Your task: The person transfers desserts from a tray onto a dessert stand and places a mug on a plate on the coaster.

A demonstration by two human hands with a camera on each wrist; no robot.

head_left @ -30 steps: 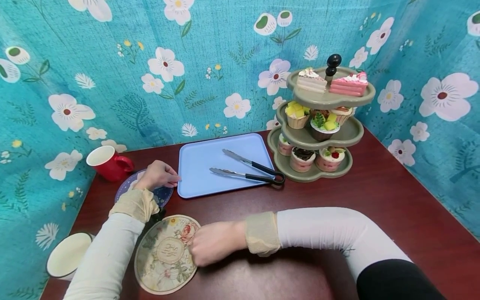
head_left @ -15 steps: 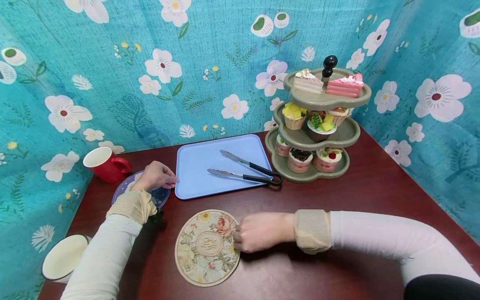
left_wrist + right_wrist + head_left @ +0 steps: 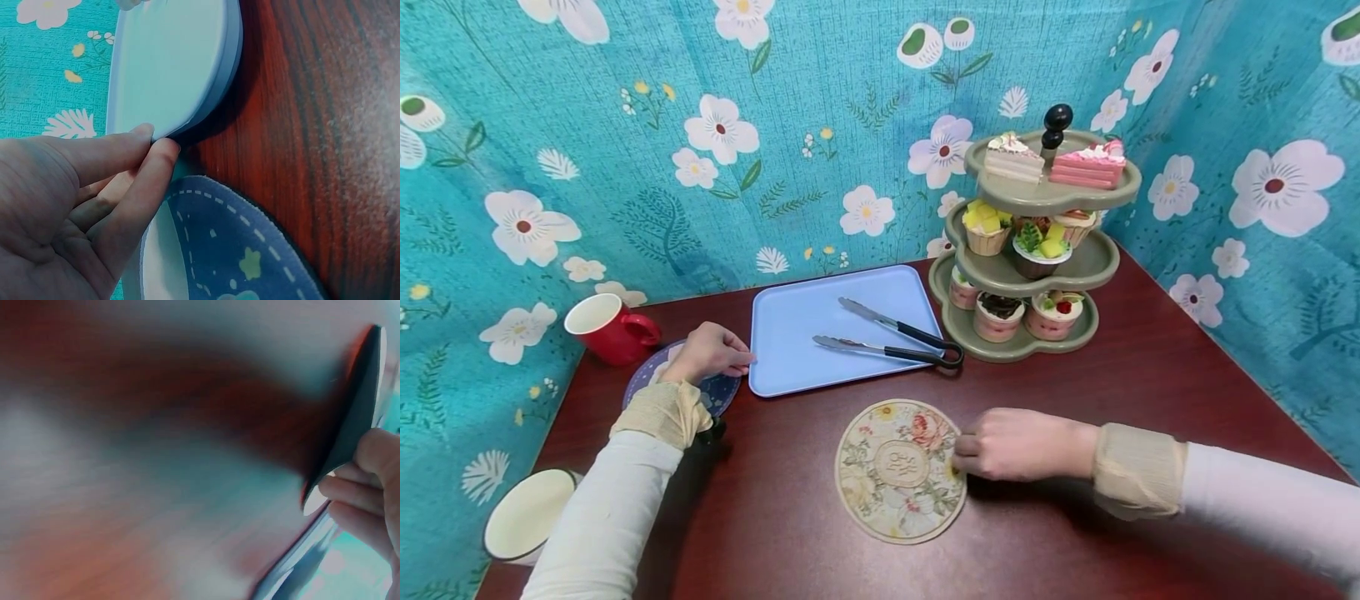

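My left hand [image 3: 703, 354] pinches the near left edge of a light blue tray [image 3: 790, 325]; in the left wrist view, thumb and forefinger meet at the rim of the tray [image 3: 175, 69]. Black-handled tongs [image 3: 921, 334] lie across that tray, spread apart. At the front middle, my right hand [image 3: 1026, 446] grips the right edge of a round floral placemat [image 3: 902, 500]. Seen from the right wrist, the placemat's dark underside [image 3: 353, 419] is tilted up off the table, and the fingers curl over its edge. A round purple-blue placemat [image 3: 722, 396] lies partly hidden beneath my left hand.
A three-tier stand [image 3: 1026, 196] with cake slices, cupcakes and dessert cups stands at the back right. A red mug [image 3: 606, 333] sits at the back left, and a cream-coloured, dark-rimmed mug [image 3: 531, 517] at the front left. Floral cloth [image 3: 820, 125] hangs behind the table.
My right hand has carried the floral placemat rightward and slightly away, from beside the left forearm to the front middle. The left hand stays at the tray's edge; tray and tongs have not moved.
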